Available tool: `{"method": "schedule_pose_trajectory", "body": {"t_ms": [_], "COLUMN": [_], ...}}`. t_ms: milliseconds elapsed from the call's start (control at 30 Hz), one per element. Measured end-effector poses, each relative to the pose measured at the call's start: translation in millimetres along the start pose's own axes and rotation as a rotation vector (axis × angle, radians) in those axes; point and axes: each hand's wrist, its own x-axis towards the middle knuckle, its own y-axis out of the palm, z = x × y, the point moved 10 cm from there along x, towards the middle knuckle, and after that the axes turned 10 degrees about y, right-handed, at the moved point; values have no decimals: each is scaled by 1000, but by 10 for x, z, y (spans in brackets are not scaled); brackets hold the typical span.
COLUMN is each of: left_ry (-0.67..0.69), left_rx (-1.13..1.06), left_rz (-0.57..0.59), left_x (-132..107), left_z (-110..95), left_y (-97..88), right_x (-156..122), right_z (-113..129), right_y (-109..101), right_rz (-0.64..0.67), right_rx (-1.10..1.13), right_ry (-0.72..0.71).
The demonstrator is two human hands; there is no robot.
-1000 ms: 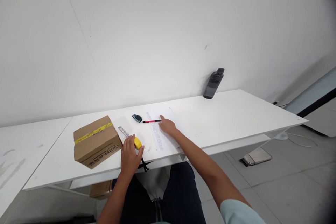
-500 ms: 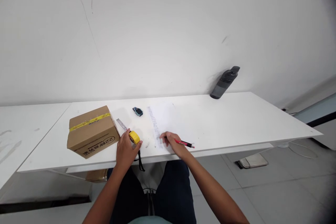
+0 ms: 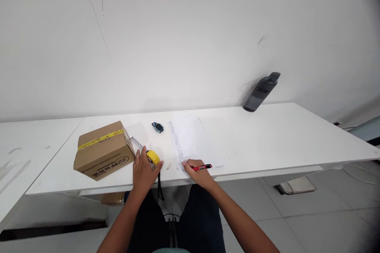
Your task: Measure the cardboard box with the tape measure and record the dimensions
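Note:
My left hand [image 3: 143, 170] rests on the table beside a yellow tape measure [image 3: 153, 157], fingers and thumb about its near side. A short length of blade [image 3: 137, 143] sticks out toward the cardboard box [image 3: 103, 146], its end close to the box's right side. The black wrist strap [image 3: 160, 186] hangs over the table's front edge. In my right hand [image 3: 198, 170] is a red and black pen [image 3: 203, 167], its writing tip hidden by the fingers. This hand lies on the lower part of a white paper sheet [image 3: 192, 136], with small marks down its left side.
A small dark teal object [image 3: 157, 127], possibly a watch, lies behind the tape measure. Farther right, a dark bottle [image 3: 261, 93] stands near the wall. The white table's [image 3: 252, 146] front edge runs just above my legs.
My right hand has moved slightly down the sheet, and the pen now lies more level with its fingers closer together. My left hand stays by the tape measure. The view has shifted slightly.

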Motion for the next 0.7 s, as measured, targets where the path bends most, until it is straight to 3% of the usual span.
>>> {"method": "schedule_pose_trajectory", "body": {"t_ms": [433,600,700], "left_ry": [-13,-13,-7], "left_rx": [38,41,37], "left_rz": [50,38,37], "left_x": [13,23,22], "left_z": [-12,-25,-28], "left_y": [31,3,4], "right_x": [-6,-9,-9], "right_z": [24,-22,-21], "right_y": [41,-17,19], "right_rz": [42,-45,-13], "right_rx": [-59,-42,-48], "right_ry": [-34,-45,-58]}}
